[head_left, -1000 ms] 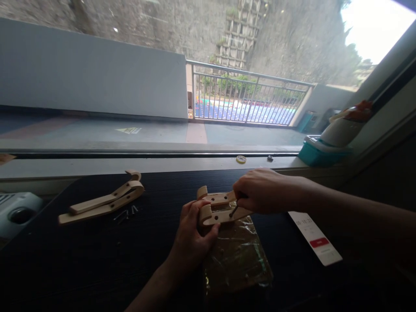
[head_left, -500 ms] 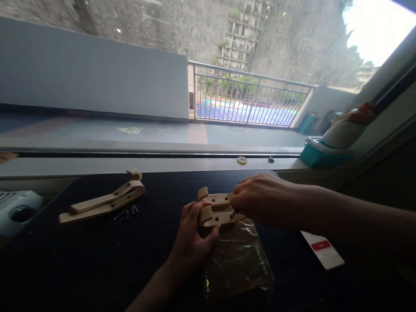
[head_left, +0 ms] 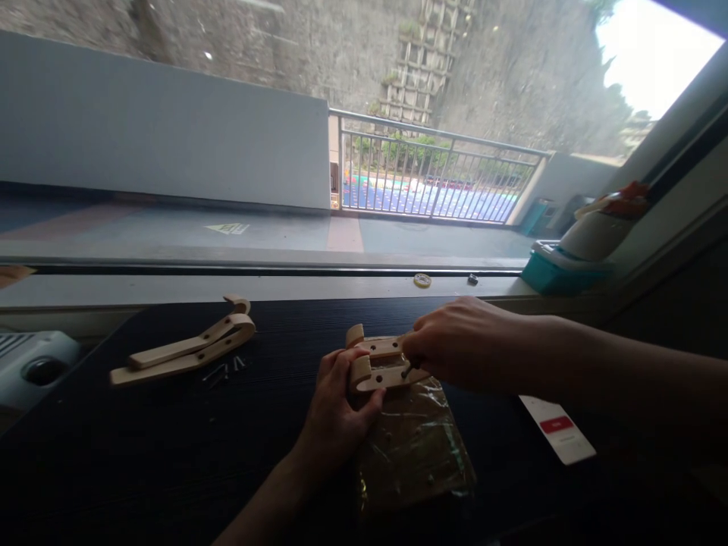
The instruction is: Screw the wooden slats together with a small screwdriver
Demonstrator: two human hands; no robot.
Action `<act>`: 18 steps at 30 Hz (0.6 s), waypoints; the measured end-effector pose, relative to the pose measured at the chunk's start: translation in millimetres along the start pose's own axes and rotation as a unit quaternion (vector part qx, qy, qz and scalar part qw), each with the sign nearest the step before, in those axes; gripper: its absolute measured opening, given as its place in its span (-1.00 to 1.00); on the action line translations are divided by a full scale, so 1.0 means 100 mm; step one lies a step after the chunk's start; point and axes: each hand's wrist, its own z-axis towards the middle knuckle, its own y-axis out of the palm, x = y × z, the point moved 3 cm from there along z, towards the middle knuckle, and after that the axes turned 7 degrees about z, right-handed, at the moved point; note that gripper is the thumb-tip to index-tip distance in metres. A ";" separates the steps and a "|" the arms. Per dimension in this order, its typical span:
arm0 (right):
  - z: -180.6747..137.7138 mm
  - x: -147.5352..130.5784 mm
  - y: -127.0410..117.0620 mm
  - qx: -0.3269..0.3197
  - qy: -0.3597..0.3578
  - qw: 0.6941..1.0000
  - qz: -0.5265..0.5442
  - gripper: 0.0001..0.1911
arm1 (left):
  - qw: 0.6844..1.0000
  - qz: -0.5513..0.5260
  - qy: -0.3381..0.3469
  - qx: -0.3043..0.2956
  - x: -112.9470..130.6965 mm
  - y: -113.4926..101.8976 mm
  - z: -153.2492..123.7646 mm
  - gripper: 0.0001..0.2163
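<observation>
Left hand point(head_left: 335, 409) grips hook point(head_left: 375, 362) (right hand point(head_left: 460, 341) pinches screw point(head_left: 406, 371)).

- Your wooden hook pieces point(head_left: 381, 364) look pale, smooth and matt.
- The plastic bag point(head_left: 415, 447) is clear, glossy, crinkled.
- Your table point(head_left: 171, 440) shows dark, matt woodgrain.

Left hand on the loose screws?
No, the left hand grips the wooden part, the right hand a small tool on it; the screws lie apart to the left.
</observation>
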 end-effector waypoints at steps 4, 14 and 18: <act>-0.01 -0.03 0.04 0.013 -0.065 0.998 0.016 -0.83 | 1.000 0.004 0.001 -0.002 0.01 0.00 -0.01 -0.60; 0.05 0.08 0.06 0.037 0.069 0.993 0.091 -0.77 | 1.000 -0.003 0.004 0.000 0.03 0.00 0.00 -0.60; 0.07 0.08 0.00 0.045 0.089 0.994 0.044 -0.78 | 1.000 -0.003 -0.002 -0.004 0.00 0.01 -0.01 -0.60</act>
